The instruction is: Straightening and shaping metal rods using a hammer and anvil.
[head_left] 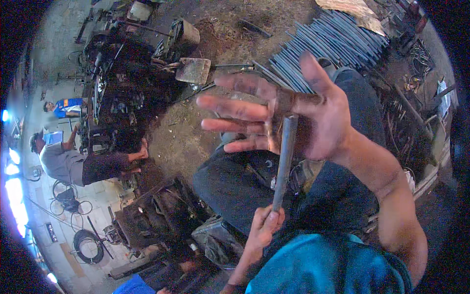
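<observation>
A plain grey metal rod [283, 169] stands nearly upright over my lap, leaning slightly right at its top. My left hand [265, 226] is closed around its lower end. Above, my right hand [330, 115] is spread with its palm showing, fingers stretched to the left and thumb up. Dark grime covers the palm, and a brown band [301, 103] lies across it. The rod's upper end overlaps the palm in view; whether it touches, I cannot tell. My dark trousers [240, 191] are behind the rod.
A pile of similar rods [328, 44] lies on the dirt floor beyond my knees. A shovel [193, 70] and a bucket [186, 36] are at the upper left. Dark machinery [156, 213] stands left, near a seated person [66, 159], another person in blue [68, 106] and a coiled hose [88, 246].
</observation>
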`<state>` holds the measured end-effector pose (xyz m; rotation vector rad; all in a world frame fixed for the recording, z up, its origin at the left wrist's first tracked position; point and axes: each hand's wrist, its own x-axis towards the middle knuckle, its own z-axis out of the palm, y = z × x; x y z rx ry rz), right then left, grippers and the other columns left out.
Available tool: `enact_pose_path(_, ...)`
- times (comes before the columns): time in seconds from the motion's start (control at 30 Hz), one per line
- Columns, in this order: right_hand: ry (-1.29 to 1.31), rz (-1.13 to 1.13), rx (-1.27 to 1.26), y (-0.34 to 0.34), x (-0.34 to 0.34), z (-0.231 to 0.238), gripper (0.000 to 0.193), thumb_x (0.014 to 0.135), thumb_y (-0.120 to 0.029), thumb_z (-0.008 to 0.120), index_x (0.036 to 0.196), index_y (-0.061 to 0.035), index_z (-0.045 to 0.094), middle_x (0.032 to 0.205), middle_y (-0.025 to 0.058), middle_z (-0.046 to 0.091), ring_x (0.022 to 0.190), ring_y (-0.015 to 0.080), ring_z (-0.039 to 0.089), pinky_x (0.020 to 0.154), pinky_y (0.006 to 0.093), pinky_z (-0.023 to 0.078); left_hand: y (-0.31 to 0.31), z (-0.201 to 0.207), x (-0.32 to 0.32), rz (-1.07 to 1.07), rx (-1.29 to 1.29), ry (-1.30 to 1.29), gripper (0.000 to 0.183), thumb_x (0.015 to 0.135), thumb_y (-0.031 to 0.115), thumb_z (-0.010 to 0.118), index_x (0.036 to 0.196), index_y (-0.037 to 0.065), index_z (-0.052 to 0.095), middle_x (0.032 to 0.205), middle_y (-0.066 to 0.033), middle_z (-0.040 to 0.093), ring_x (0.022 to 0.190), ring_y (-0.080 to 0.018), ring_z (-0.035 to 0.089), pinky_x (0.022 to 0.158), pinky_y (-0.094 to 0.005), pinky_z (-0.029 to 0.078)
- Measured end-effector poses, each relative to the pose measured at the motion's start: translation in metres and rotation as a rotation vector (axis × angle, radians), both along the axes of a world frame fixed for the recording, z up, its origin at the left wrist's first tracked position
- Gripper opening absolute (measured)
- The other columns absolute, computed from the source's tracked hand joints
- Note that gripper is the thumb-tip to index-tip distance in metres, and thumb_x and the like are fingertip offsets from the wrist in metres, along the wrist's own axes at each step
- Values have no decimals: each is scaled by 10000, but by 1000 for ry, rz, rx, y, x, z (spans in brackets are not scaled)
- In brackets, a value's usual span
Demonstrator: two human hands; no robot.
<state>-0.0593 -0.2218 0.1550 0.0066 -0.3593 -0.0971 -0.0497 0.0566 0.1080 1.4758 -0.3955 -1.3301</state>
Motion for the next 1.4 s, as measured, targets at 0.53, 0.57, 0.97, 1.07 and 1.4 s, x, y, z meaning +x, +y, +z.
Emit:
enact_pose_path(0.53, -91, -77, -82, 2, -14, 3, 973, 792, -785, 240, 1473, -105, 95, 1510, 209, 107, 1376, 387, 176, 1094, 487, 184, -15, 11, 1, 14, 73, 89, 519, 797, 564, 596, 813, 50, 522, 625, 20, 419, 529, -67, 346, 469, -230, 239)
enact_pose_path(0.57, -65, -83, -76, 1, -14, 3, 966, 794, -781, 247, 1469, -102, 120, 1508, 204, 126, 1371, 389, 192, 1089, 488, 198, -20, 14, -2, 64, 54, 133, 518, 787, 553, 617, 853, 49, 513, 627, 17, 422, 526, -69, 349, 466, -228, 242)
enact_pose_path(0.97, -106, -118, -57, 2, -14, 3, 892, 841, -720, 238, 1449, -69, 192, 1471, 191, 248, 1333, 366, 288, 1059, 465, 258, -11, 8, 7, 103, 25, 192, 541, 773, 526, 655, 926, 29, 506, 671, -31, 506, 530, -102, 451, 455, -232, 306)
enact_pose_path(1.07, -94, -120, -101, 3, -16, 4, 899, 838, -728, 218, 1453, -74, 172, 1474, 191, 239, 1332, 359, 294, 1060, 454, 250, -12, 8, 9, 74, 10, 167, 543, 786, 537, 636, 906, 21, 514, 679, -39, 513, 531, -105, 457, 459, -233, 312)
enact_pose_path(1.4, -186, -188, -137, 9, -9, 4, 987, 786, -797, 182, 1472, -94, 90, 1503, 205, 154, 1360, 361, 238, 1077, 459, 211, -5, -7, 13, 61, -38, 204, 554, 829, 549, 569, 902, 2, 521, 708, -52, 511, 582, -96, 430, 475, -227, 303)
